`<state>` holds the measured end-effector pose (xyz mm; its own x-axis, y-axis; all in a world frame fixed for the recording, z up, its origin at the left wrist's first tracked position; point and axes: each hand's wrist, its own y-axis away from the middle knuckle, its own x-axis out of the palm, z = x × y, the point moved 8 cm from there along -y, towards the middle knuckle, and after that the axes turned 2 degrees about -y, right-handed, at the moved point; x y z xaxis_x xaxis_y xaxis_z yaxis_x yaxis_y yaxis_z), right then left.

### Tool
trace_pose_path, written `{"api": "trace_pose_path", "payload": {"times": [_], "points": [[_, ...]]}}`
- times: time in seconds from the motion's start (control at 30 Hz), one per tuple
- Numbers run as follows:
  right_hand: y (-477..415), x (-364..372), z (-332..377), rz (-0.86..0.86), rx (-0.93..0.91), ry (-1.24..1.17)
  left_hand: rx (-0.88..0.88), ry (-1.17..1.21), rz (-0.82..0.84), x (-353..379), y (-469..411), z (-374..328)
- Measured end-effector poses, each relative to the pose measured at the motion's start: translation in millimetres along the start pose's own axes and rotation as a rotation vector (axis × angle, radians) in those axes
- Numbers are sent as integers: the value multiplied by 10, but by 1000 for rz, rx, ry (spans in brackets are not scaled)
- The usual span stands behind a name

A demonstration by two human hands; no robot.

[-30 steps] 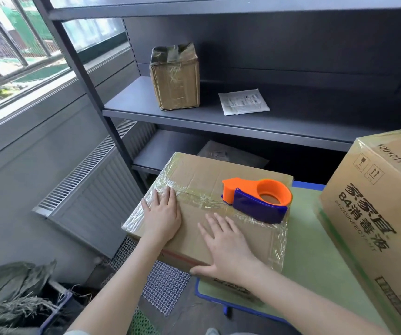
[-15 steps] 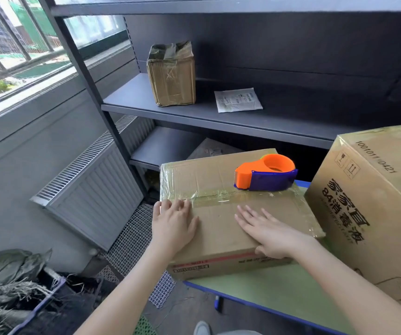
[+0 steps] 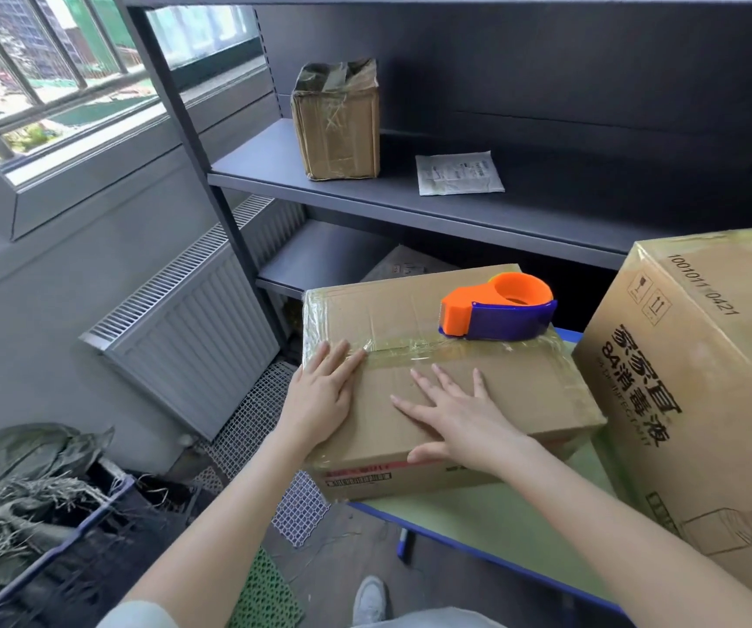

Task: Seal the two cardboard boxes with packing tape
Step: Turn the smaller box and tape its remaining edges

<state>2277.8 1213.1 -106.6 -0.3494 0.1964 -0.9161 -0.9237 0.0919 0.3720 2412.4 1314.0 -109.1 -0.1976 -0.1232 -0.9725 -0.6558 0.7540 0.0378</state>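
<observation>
Box (image 3: 523,392) lies under my flat, spread left hand (image 3: 322,394) and right hand (image 3: 460,417); I should rub firmly along the tape (image 3: 428,353) at my fingertips (image 3: 356,357), pressing wrinkles out.

The person is wearing a pale grey sleeve (image 3: 138,617) on the left upper arm, and both forearms are showing bare down to the left hand (image 3: 324,392) and right hand (image 3: 460,419). Lower down, a white sneaker (image 3: 369,600) and a strip of light grey cloth (image 3: 415,622) are showing.

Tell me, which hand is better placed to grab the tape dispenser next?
Probably the right. The right hand lies flat on the box, nearer the tape dispenser; the left hand rests farther off, at the box's left edge.
</observation>
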Motion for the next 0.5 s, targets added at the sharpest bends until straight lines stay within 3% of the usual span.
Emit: {"api": "trace_pose_path", "payload": {"times": [0.13,0.23,0.3,0.37,0.5], "points": [[153,22,-121,0,-105,12,-165,26,-38,27,286,-184],[351,-10,-451,80,-92,-59,-261,50,53,136,481,-505],[483,-73,-689,179,10,-115,-218,-70,99,194,561,-727],[551,-117,-699,221,101,-108,-112,-241,41,129,576,-831],[482,123,64,185,160,-24,81,-296,-23,-10,387,-739]]}}
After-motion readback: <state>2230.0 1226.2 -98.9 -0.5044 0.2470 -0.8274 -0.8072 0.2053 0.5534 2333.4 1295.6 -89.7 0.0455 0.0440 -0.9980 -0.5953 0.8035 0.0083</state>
